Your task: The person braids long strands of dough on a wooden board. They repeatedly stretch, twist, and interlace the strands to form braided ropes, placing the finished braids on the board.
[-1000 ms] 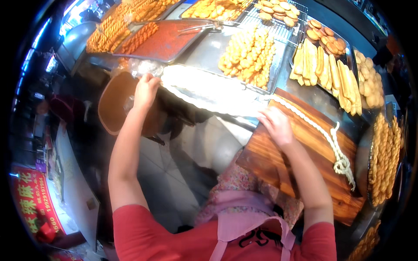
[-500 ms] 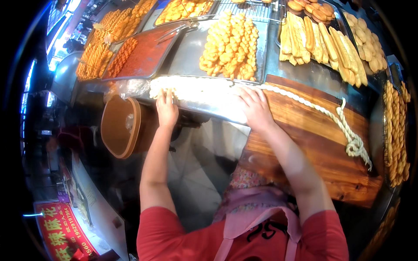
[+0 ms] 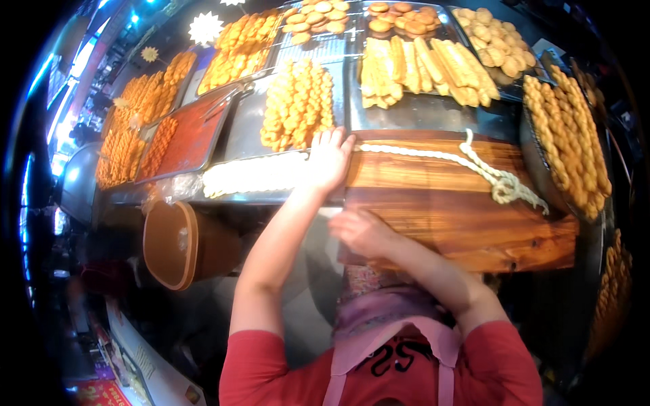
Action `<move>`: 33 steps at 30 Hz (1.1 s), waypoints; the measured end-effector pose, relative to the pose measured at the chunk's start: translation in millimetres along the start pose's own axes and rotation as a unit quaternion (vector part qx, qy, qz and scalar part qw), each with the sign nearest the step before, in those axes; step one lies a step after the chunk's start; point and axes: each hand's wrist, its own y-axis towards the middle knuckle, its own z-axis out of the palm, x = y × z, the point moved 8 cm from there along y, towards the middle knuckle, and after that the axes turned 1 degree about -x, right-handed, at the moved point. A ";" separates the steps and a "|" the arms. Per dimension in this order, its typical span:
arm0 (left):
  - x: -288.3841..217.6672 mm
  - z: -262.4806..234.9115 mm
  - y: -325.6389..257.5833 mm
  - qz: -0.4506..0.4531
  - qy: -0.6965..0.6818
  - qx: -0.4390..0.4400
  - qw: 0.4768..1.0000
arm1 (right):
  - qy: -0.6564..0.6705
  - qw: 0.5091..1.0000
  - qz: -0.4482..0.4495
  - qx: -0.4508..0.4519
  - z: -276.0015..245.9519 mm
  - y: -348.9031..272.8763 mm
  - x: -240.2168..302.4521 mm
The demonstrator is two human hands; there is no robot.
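Observation:
My left hand (image 3: 330, 161) lies over the right end of the pale dough strands (image 3: 254, 176), its fingers stretched out beside the wooden board (image 3: 460, 233). From there a long twisted dough rope (image 3: 413, 151) runs across the board's far side to a knotted end (image 3: 508, 188). My right hand (image 3: 365, 232) is nearer to me, at the board's left edge. Its fingers are loosely bent and a little apart, somewhat blurred, with nothing visible in them. What lies under my left palm is hidden.
Fried twists (image 3: 298, 105), long fried sticks (image 3: 423, 71) and round cakes (image 3: 497, 40) stand on trays at the back. A red-brown tray (image 3: 186, 139) with tongs is at left. A brown bin (image 3: 169, 247) stands below the counter; a basket of twists (image 3: 569, 139) sits right.
My left hand has moved right along the dough to the board's edge. My right hand has come off the dough toward me. The view has shifted to the right.

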 end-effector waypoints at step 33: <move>-0.7 -148.7 -85.2 -0.367 -0.520 -0.024 0.771 | -0.293 0.806 0.490 0.157 -258.3 -275.8 -129.0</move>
